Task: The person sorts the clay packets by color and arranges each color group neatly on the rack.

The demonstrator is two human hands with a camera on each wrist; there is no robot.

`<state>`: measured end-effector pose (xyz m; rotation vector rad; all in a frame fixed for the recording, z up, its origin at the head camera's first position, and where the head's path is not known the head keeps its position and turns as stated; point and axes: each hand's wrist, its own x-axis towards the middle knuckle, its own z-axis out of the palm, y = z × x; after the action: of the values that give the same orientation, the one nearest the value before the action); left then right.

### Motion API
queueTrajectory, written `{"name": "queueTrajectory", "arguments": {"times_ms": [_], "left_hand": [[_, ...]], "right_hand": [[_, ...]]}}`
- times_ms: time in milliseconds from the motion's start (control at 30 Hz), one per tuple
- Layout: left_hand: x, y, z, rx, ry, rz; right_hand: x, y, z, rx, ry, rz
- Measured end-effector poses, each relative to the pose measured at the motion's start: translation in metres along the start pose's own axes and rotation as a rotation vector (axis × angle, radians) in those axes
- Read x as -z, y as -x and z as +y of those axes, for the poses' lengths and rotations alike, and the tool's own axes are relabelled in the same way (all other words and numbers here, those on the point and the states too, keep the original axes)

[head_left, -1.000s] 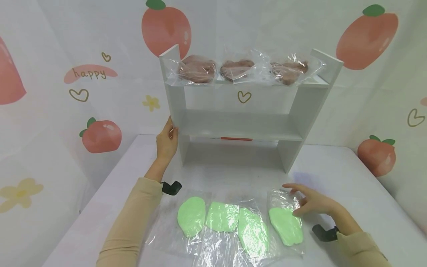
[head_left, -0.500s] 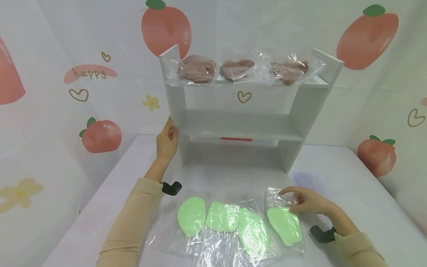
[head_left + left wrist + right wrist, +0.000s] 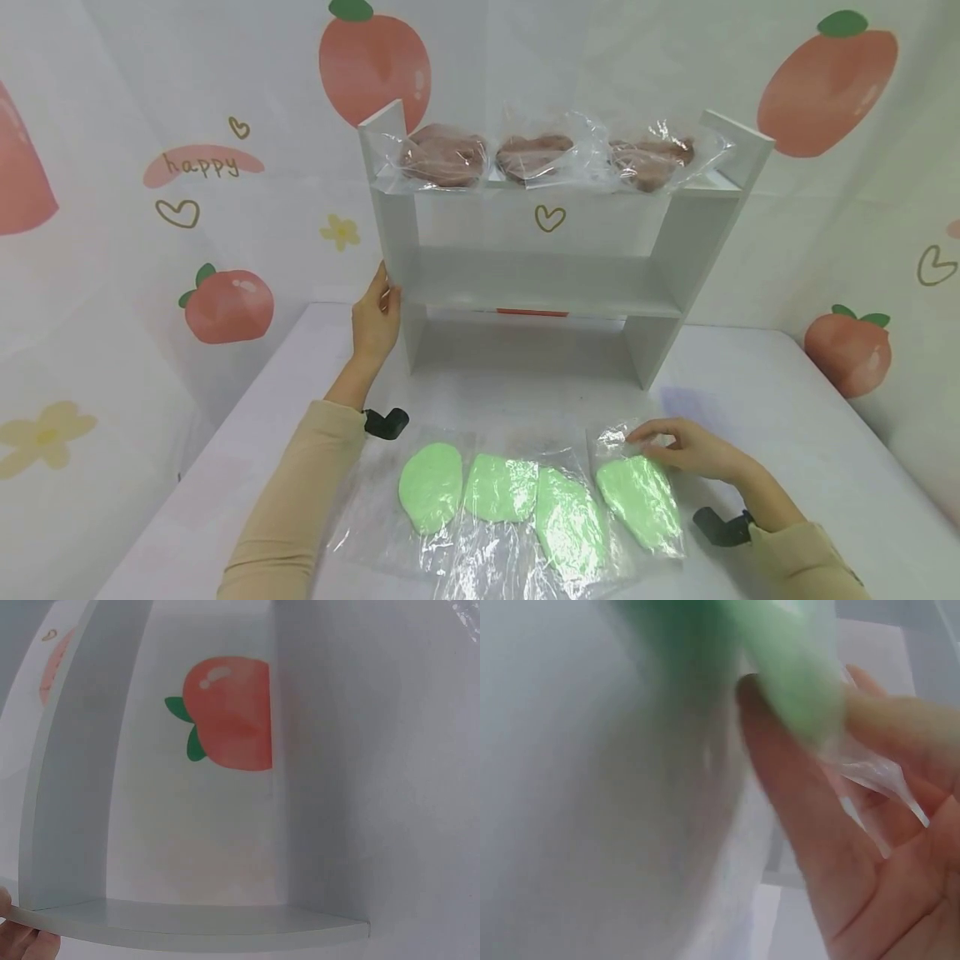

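Observation:
My left hand point(image 3: 375, 321) grips the left side panel of a white shelf point(image 3: 540, 279); its fingertips point(image 3: 37, 946) show at the panel's edge in the left wrist view. At the front right, my right hand point(image 3: 697, 452) pinches the upper end of a clear plastic bag holding a flat, light green slab point(image 3: 641, 504). Thumb and fingers lie on either side of the bagged green slab point(image 3: 802, 690) in the right wrist view, where the image is partly blurred. To its left lie more bagged green slabs point(image 3: 501, 489) side by side on the table.
On the shelf's top tier sit three clear bags with brown lumps point(image 3: 444, 157), their plastic hanging over the front edge. Below is a middle board point(image 3: 540, 283). A white table point(image 3: 750, 375) carries everything, with a peach-patterned cloth point(image 3: 247, 67) behind it.
My right hand has moved slightly left and taken hold of the rightmost green slab's bag, whose top has shifted left and lifted a little. My left hand has stayed on the shelf.

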<state>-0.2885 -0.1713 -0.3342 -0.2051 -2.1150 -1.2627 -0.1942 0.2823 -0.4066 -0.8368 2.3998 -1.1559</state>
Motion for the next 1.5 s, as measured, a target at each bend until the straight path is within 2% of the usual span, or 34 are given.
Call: {"name": "queueTrajectory", "arguments": {"times_ms": [300, 567, 733, 1033, 1300, 1500], "left_hand": [[0.000, -0.001, -0.001, 0.010, -0.007, 0.000], [0.000, -0.001, 0.001, 0.015, 0.000, -0.007], [0.000, -0.001, 0.001, 0.006, 0.002, -0.004], [0.000, -0.002, -0.001, -0.003, -0.004, 0.004], [-0.001, -0.001, -0.001, 0.008, 0.004, -0.003], [-0.001, -0.001, -0.001, 0.003, 0.007, -0.001]], "right_hand": [[-0.003, -0.008, -0.012, -0.028, -0.027, 0.109], [-0.001, -0.015, -0.020, 0.112, -0.016, 0.209], [0.002, -0.018, -0.029, 0.153, -0.060, 0.245], [0.007, -0.021, -0.043, 0.152, -0.080, 0.312], [0.009, -0.025, -0.056, 0.175, -0.181, 0.303], [0.012, -0.031, -0.065, 0.146, -0.177, 0.370]]}}
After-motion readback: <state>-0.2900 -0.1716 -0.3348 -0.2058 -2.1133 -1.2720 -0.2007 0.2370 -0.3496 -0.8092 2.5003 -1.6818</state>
